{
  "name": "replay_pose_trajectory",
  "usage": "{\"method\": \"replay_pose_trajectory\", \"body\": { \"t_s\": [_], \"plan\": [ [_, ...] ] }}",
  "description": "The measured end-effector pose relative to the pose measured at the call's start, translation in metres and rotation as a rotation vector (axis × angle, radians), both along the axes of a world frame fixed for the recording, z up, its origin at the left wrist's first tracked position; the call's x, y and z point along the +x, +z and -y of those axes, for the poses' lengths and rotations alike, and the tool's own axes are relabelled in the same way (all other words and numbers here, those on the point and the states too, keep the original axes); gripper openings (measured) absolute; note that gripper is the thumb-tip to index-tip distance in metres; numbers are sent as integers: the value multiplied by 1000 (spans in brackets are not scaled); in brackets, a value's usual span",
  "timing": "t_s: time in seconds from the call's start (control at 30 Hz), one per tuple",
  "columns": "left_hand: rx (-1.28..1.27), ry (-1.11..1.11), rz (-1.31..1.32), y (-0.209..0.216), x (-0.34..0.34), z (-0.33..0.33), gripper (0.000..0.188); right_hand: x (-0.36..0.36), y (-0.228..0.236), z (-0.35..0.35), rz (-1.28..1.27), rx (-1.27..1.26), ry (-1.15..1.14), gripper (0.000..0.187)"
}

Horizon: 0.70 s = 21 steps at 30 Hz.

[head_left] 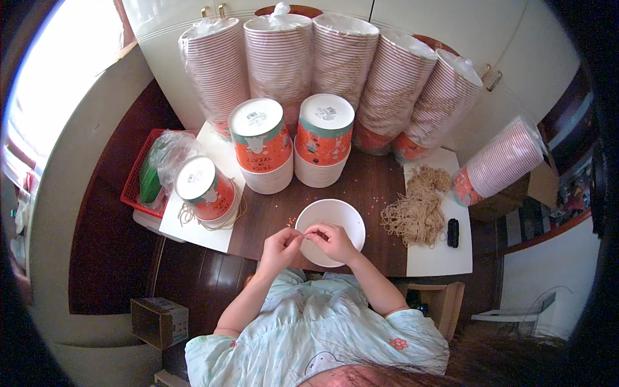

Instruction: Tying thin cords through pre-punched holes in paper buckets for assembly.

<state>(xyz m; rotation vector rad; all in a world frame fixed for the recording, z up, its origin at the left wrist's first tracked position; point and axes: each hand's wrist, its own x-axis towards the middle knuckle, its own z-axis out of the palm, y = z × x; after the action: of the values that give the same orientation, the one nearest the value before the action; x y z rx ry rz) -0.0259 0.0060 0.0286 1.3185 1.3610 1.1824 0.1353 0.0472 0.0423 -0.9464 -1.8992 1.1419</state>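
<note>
My left hand (281,250) and my right hand (333,242) meet over the near rim of a white paper bucket (351,220). The bucket's open mouth faces up at the table's near edge. Fingertips of both hands are pinched close together, and whatever they hold is too small to make out. Just behind stand two upside-down stacks of orange and green printed paper buckets, a left stack (263,149) and a right stack (324,143). To the right lies a heap of tan twine (416,208).
Tall plastic-wrapped bucket stacks (279,58) line the back. A wrapped stack (500,161) leans at the right. A small black object (453,233) lies beside the twine. At left, an upside-down bucket (209,193) has cords around its base, near a red basket (132,184). A cardboard box (160,322) sits lower left.
</note>
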Motion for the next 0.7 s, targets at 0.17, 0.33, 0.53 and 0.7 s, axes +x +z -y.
{"method": "replay_pose_trajectory", "body": {
  "t_s": [0.17,0.33,0.53,0.7],
  "plan": [
    [-25,19,3,0,2,1,12,0,-1,0,-8,5,-11,10],
    [-35,34,-61,9,2,2,13,0,-5,1,-5,26,-34,9],
    [-32,31,-99,8,1,3,13,-2,-6,1,1,56,-28,7],
    [-3,16,-98,8,-1,3,13,-2,-2,1,-6,47,-20,8]
  ]
}}
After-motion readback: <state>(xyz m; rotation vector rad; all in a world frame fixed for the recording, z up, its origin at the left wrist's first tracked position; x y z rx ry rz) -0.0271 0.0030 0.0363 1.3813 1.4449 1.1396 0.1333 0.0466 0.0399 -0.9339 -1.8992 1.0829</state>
